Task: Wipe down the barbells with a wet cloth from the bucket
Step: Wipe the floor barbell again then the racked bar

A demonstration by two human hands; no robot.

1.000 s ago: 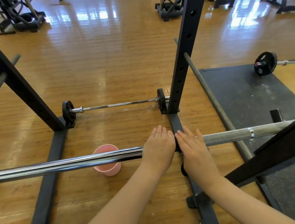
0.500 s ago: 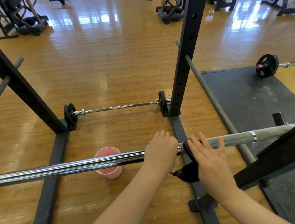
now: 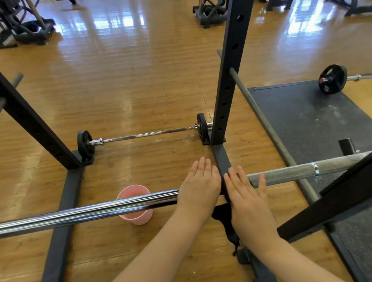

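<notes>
At the far left a slanted black steel rack upright rises from a dark base rail that lies along the glossy wooden plank floor. A long chrome barbell bar runs level across the near view, shiny on its left length and dull grey and rough on its right. Just behind and below it a small pink plastic bucket stands upright on the floor, its rim partly hidden by the bar. Farther back a short barbell with small black plates lies on the floor between the two uprights. The left hand rests palm down on top of the bar, its fingers straight and pressed together, pointing away from the person. A black cloth is draped over the bar between the hands, its loose end hanging below. The right hand lies flat beside the left, touching the cloth's edge, its fingers straight and slightly spread, the thumb out over the grey part of the bar. Behind the hands stands the second black perforated upright. To the right lies a dark rubber mat, a black-plated barbell at its far edge.
</notes>
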